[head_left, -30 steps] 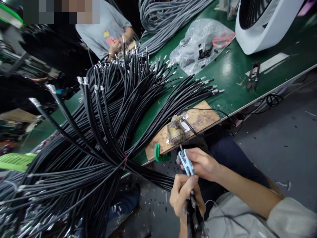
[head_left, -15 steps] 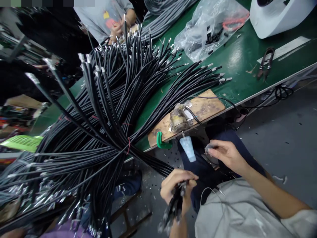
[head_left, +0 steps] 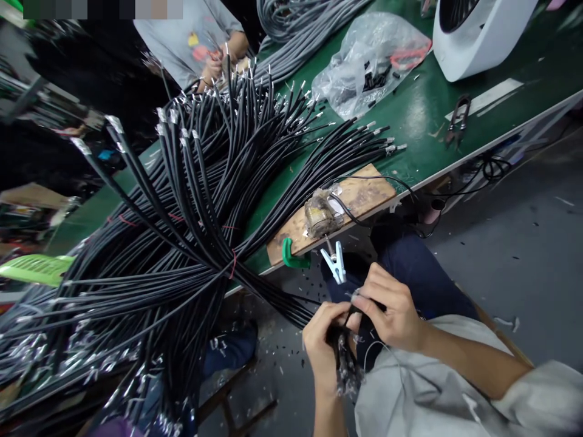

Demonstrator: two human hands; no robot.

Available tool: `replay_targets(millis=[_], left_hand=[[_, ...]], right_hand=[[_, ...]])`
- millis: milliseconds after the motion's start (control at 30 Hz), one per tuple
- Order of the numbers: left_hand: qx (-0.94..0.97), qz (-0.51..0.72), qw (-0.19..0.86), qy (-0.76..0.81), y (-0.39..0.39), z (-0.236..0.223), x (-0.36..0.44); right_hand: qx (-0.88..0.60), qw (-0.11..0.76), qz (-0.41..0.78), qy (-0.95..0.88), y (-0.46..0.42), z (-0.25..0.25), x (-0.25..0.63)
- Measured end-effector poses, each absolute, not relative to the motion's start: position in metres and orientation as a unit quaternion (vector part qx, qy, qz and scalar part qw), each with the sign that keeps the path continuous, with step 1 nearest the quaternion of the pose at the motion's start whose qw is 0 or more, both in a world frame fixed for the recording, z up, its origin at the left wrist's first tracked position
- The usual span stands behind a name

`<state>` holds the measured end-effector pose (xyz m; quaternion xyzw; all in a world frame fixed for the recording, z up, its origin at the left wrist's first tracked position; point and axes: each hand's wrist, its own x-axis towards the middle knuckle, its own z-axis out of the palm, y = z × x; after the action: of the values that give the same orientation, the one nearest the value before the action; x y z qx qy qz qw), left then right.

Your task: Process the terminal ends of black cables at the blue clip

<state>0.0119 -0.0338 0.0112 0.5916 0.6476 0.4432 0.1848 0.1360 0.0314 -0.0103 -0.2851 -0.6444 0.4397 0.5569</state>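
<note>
My left hand is closed round a bunch of black cables, whose stripped ends hang out below the fist with bare silvery strands. Close beside it, my right hand pinches the end of one cable with thumb and fingers; the tip is mostly covered. Just beyond the hands, a light blue clothes peg sits on the shaft of a small motor, which is fixed to a wooden board. A green clamp grips the board at the table edge.
A big heap of black cables spreads over the green table, tied with red string. Behind lie a plastic bag with small black pieces, snips and a white fan. Across the table, a person's hands work at cables.
My right hand has moved left, from apart with something grey in its fingers, to a cable at my left hand. The peg has turned and now shows its V-shaped side. The view has shifted slightly.
</note>
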Motion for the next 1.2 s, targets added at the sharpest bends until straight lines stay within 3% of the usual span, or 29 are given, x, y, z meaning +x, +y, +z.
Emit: replay_targets(millis=[100,200,333,700,833,1000,1200], left_hand=[[0.563,0.460,0.188,0.660,-0.035,0.006,0.014],[0.549,0.468,0.194,0.665,-0.036,0.004,0.014],[0.573,0.441,0.209,0.658,-0.036,0.010,0.012],[0.629,0.394,0.217,0.634,-0.030,0.012,0.012],[0.648,0.361,0.238,0.626,-0.031,0.006,0.014],[0.644,0.359,0.218,0.639,-0.032,0.009,0.014],[0.640,0.374,0.204,0.639,-0.029,0.013,0.015]], right_hand=[[-0.290,0.568,0.576,-0.512,0.021,-0.015,0.126],[-0.241,0.510,0.765,-0.311,0.016,-0.017,0.119],[-0.194,0.428,0.860,-0.196,0.020,-0.019,0.122],[-0.325,0.464,0.695,-0.444,0.031,-0.015,0.138],[-0.386,0.437,0.617,-0.528,0.032,-0.022,0.134],[-0.450,0.474,0.569,-0.499,0.053,-0.021,0.151],[-0.351,0.309,0.645,-0.604,0.053,-0.016,0.172]])
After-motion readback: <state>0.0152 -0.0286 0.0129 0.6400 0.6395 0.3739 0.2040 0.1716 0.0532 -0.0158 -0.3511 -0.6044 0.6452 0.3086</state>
